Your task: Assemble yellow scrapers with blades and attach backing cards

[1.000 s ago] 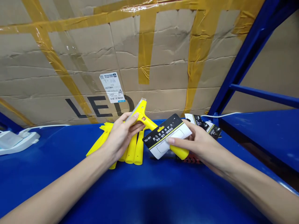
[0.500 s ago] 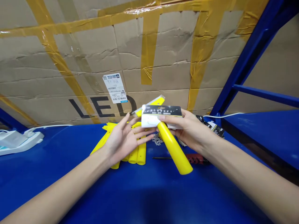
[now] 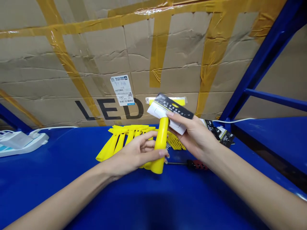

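A yellow scraper (image 3: 162, 137) is held between my two hands, its round handle pointing down and its wide blade end at the top. My left hand (image 3: 141, 150) is closed around the handle, thumb across the front. A folded black and white packaging card (image 3: 172, 110) lies over the scraper's head. My right hand (image 3: 192, 134) pinches this card against the scraper, thumb on top and the other fingers mostly hidden underneath. Behind my left hand, several yellow scraper handles (image 3: 121, 142) lie on the blue table (image 3: 134, 198).
Beyond the hands lie yellow flat pieces (image 3: 176, 141) and small metal screws, partly covered. A screwdriver (image 3: 196, 164) rests below my right hand. More black cards (image 3: 225, 136) lie at the right. A power strip (image 3: 35, 142) sits left; a taped cardboard box (image 3: 96, 70) stands behind.
My left hand has gone from open beside the scraper to closed on its handle. The handle has swung from slanting right to nearly upright, and the card has tilted.
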The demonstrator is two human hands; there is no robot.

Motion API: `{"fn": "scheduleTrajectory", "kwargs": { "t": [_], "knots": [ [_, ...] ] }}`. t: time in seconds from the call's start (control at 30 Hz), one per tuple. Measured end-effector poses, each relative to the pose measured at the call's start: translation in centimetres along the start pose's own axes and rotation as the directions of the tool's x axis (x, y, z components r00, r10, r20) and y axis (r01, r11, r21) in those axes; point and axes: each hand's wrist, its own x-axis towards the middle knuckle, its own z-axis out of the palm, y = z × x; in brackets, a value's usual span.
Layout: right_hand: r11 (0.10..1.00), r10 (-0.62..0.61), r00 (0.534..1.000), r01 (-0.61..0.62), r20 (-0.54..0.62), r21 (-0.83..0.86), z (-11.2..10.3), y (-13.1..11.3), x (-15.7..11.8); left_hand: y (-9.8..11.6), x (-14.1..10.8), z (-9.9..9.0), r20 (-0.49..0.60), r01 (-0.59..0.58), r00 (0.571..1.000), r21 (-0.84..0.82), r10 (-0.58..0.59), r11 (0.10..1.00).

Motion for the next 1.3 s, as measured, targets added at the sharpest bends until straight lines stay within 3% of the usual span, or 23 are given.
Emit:
{"fn": "scheduleTrajectory", "kwargs": {
  "t": [0.2, 0.37, 0.53, 0.67, 0.73, 0.83, 0.97, 1.1, 1.3],
  "knots": [
    [0.993, 0.065, 0.998, -0.066, -0.012, -0.093, -1.0, -1.1, 0.3, 1.0, -1.9, -3.2, 0.110, 0.018, 0.993, 0.152, -0.035, 0.988],
    [0.978, 0.072, 0.994, -0.055, 0.076, -0.199, 0.5, -0.5, 1.0, 1.8, -3.9, -6.0, 0.109, 0.018, 0.993, 0.226, -0.044, 0.974],
    [0.950, 0.043, 0.987, 0.008, 0.156, -0.311, 2.4, 0.8, 2.7, 1.3, -5.5, -8.0, -0.003, -0.024, 1.000, 0.181, 0.025, 0.983],
    [0.927, 0.074, 0.971, 0.016, 0.226, -0.375, 2.5, 1.9, 2.9, 0.3, -6.3, -9.3, -0.169, -0.033, 0.980, 0.390, 0.107, 0.920],
    [0.917, 0.030, 0.975, 0.060, 0.218, -0.393, 2.2, 2.3, 2.8, 0.0, -6.5, -9.6, -0.207, -0.022, 0.968, 0.499, 0.143, 0.866],
    [0.912, 0.000, 0.974, 0.093, 0.227, -0.399, 1.8, 2.5, 2.5, -0.3, -6.3, -9.3, -0.224, 0.012, 0.966, 0.529, 0.126, 0.848],
    [0.900, 0.148, 0.919, 0.028, 0.366, -0.434, 1.3, 1.9, 2.3, -0.5, -5.8, -8.3, -0.280, 0.040, 0.952, 0.518, 0.125, 0.854],
    [0.862, 0.226, 0.892, 0.005, 0.392, -0.507, 0.7, 0.7, 2.3, -0.4, -5.4, -7.5, -0.293, 0.060, 0.949, 0.524, 0.113, 0.849],
    [0.828, 0.111, 0.898, 0.152, 0.425, -0.539, -0.3, -0.8, 2.9, -0.1, -5.8, -7.5, -0.295, 0.110, 0.954, 0.529, 0.061, 0.841]
  ]
}}
